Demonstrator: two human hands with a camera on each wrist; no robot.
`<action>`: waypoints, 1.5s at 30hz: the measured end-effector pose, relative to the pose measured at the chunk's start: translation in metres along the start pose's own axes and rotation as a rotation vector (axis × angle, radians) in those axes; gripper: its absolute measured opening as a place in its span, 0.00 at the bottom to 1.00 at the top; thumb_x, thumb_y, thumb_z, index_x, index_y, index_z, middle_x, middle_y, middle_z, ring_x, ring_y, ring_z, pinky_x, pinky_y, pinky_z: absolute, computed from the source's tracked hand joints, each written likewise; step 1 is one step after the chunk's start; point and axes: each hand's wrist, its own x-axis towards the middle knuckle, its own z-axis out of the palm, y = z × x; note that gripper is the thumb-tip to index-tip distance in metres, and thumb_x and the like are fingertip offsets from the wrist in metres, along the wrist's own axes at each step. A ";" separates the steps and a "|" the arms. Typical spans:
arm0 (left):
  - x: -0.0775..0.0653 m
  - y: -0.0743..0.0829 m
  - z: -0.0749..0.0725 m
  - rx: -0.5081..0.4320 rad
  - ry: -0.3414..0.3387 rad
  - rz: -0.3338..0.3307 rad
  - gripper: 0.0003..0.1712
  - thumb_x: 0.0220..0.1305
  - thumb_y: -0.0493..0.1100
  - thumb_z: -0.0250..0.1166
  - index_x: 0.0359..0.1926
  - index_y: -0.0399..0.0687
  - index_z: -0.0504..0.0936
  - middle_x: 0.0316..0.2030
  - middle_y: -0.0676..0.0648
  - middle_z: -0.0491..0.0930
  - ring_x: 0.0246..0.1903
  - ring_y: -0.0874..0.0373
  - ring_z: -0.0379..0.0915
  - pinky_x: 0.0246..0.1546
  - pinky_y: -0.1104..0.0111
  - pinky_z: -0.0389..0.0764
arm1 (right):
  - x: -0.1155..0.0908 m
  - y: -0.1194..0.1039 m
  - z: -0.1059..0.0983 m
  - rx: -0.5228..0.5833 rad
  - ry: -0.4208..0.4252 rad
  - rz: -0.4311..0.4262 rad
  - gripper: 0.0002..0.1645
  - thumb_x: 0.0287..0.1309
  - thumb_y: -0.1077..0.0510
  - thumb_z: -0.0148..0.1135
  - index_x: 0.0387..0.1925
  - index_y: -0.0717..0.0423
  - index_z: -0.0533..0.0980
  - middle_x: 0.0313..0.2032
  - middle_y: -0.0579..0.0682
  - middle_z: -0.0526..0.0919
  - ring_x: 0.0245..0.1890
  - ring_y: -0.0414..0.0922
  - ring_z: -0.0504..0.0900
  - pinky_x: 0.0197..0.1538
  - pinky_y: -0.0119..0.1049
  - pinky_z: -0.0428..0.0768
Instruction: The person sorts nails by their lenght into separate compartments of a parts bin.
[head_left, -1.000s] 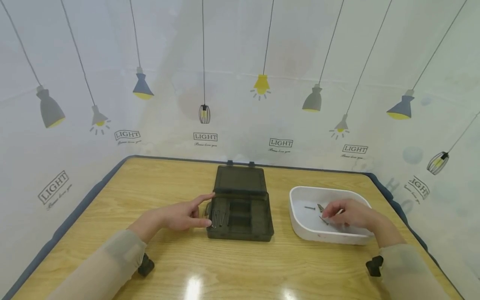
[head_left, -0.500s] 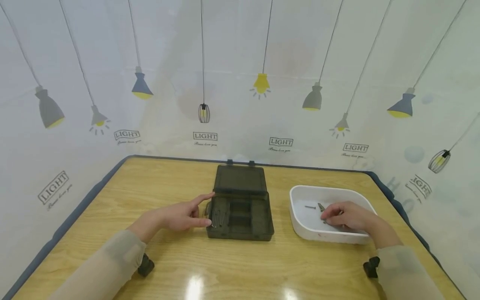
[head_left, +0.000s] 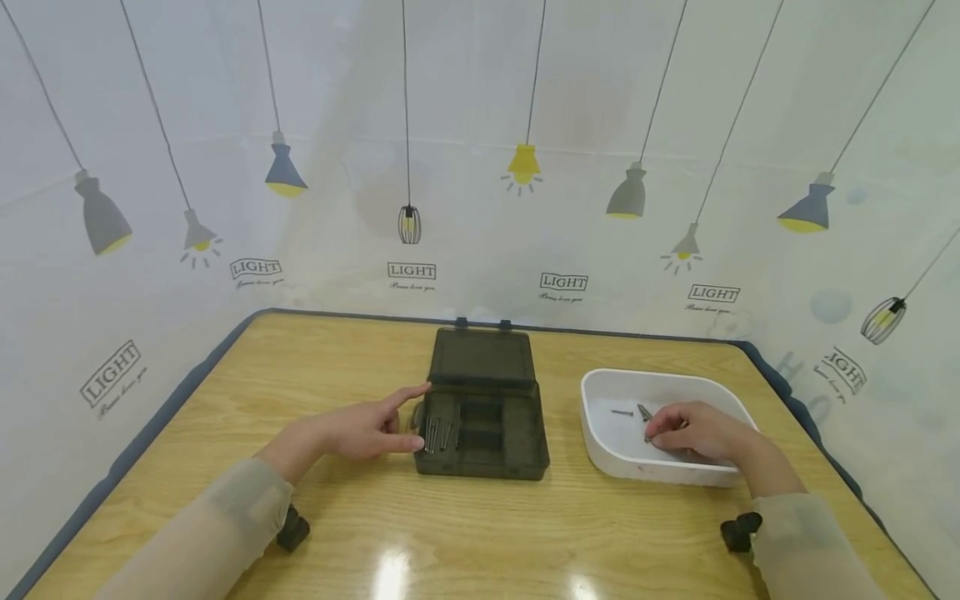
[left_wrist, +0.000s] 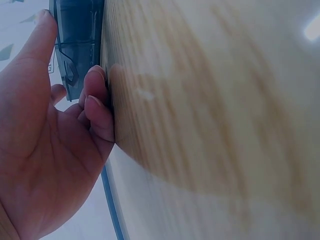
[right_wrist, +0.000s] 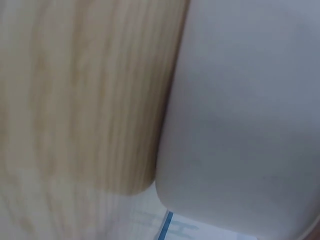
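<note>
The person's right hand [head_left: 697,432] is down inside the white tray [head_left: 656,473], with the thumb and pointing finger close together over a small bit of metal. I can't tell if they pinch it or only touch it. The left hand [head_left: 363,429] has its thumb and pointing finger spread wide, both tips at the left edge of the dark box [head_left: 480,473], whose lid [head_left: 482,354] is open.

I think a screw could slip away, because it is thin and hard to get hold of on a smooth floor. Fingertips could also bump its neighbours and turn them. If the left hand pushes too hard, the box might slide on the table [head_left: 480,542].

In the tray, one loose screw [head_left: 622,412] lies flat, its long way going side to side, with what looks like its head to the right. A darker screw [head_left: 644,412] beside the fingers slants from far left to near right. The screws in the box [head_left: 431,435] lie longways, pointing away from the person.
</note>
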 end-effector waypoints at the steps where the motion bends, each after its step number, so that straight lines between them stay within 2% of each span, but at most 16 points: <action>1: 0.000 0.000 0.000 -0.003 0.000 0.002 0.56 0.78 0.65 0.66 0.91 0.66 0.40 0.33 0.48 0.80 0.29 0.56 0.74 0.38 0.62 0.78 | 0.000 0.000 0.000 0.001 0.001 0.005 0.08 0.72 0.56 0.73 0.48 0.53 0.88 0.41 0.49 0.83 0.40 0.46 0.75 0.40 0.35 0.72; 12: -0.001 0.003 -0.001 -0.006 -0.005 -0.005 0.57 0.78 0.66 0.66 0.91 0.65 0.41 0.34 0.48 0.80 0.29 0.57 0.74 0.38 0.62 0.78 | 0.002 0.002 0.000 -0.006 0.002 0.010 0.08 0.72 0.56 0.73 0.48 0.53 0.88 0.39 0.48 0.82 0.38 0.46 0.75 0.38 0.35 0.72; 21: -0.002 0.003 -0.002 0.002 -0.002 -0.012 0.57 0.77 0.66 0.67 0.91 0.67 0.41 0.34 0.48 0.80 0.30 0.56 0.73 0.39 0.61 0.78 | 0.002 0.003 -0.001 -0.051 0.001 -0.053 0.06 0.73 0.57 0.71 0.46 0.54 0.87 0.41 0.47 0.84 0.41 0.45 0.74 0.42 0.33 0.71; 30: -0.003 0.006 -0.002 0.005 -0.001 -0.019 0.57 0.78 0.66 0.67 0.91 0.67 0.41 0.34 0.48 0.80 0.30 0.56 0.74 0.39 0.61 0.78 | 0.001 0.001 -0.002 -0.074 -0.019 -0.058 0.06 0.75 0.56 0.69 0.45 0.55 0.85 0.39 0.47 0.83 0.41 0.46 0.74 0.42 0.34 0.71; 36: -0.004 0.007 -0.001 0.003 0.003 -0.025 0.57 0.77 0.66 0.67 0.91 0.67 0.41 0.34 0.48 0.80 0.30 0.56 0.75 0.39 0.61 0.78 | 0.001 0.003 -0.003 -0.092 0.006 -0.060 0.08 0.77 0.55 0.68 0.47 0.56 0.85 0.41 0.48 0.82 0.41 0.46 0.74 0.43 0.36 0.71; 43: -0.006 0.011 -0.002 0.001 -0.007 -0.031 0.57 0.78 0.66 0.66 0.91 0.65 0.41 0.34 0.47 0.80 0.30 0.56 0.74 0.38 0.62 0.78 | 0.002 0.004 -0.007 -0.063 0.048 -0.009 0.11 0.77 0.53 0.68 0.51 0.55 0.84 0.46 0.49 0.84 0.45 0.47 0.76 0.47 0.39 0.75; 45: -0.007 0.012 -0.002 -0.002 -0.008 -0.032 0.57 0.78 0.66 0.66 0.91 0.66 0.41 0.35 0.47 0.80 0.30 0.56 0.74 0.38 0.62 0.78 | 0.003 0.003 -0.009 -0.050 0.066 -0.025 0.12 0.78 0.53 0.68 0.52 0.56 0.84 0.46 0.50 0.85 0.44 0.47 0.77 0.45 0.38 0.76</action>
